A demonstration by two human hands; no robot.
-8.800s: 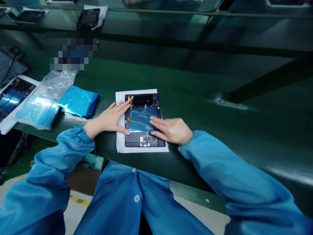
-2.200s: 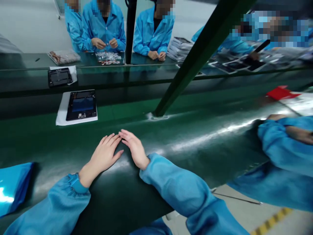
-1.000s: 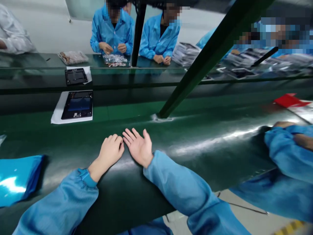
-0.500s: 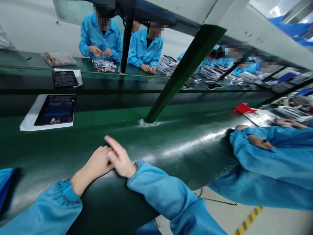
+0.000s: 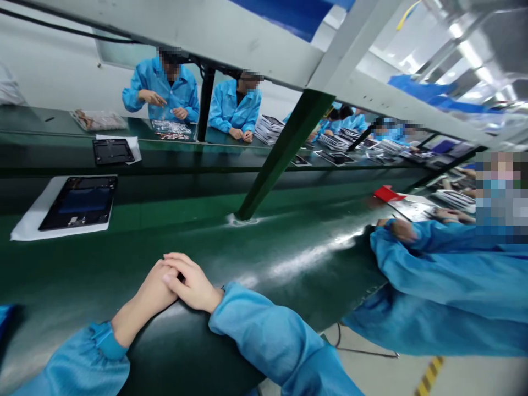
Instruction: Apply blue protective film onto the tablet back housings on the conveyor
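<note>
My left hand (image 5: 153, 291) rests on the green table top (image 5: 231, 264), its fingers mostly covered by the other hand. Laid over it is my right hand (image 5: 193, 283), with the fingers closed across the left hand's knuckles. No tool or part shows in either one. Beyond them to the left, a dark tablet housing (image 5: 84, 201) with a blue middle area lies on a white sheet (image 5: 31, 217).
A green post (image 5: 280, 159) rises from the table ahead. Another dark housing (image 5: 113, 151) lies farther back. At right sits a co-worker in a blue sleeve (image 5: 445, 269), near a red object (image 5: 388, 193). Other people work across the table beside stacked panels (image 5: 269, 130).
My right hand's raised index finger has come down, and the hand now folds over my left hand. The view has tilted up and shifted somewhat. A co-worker across the table has raised one hand.
</note>
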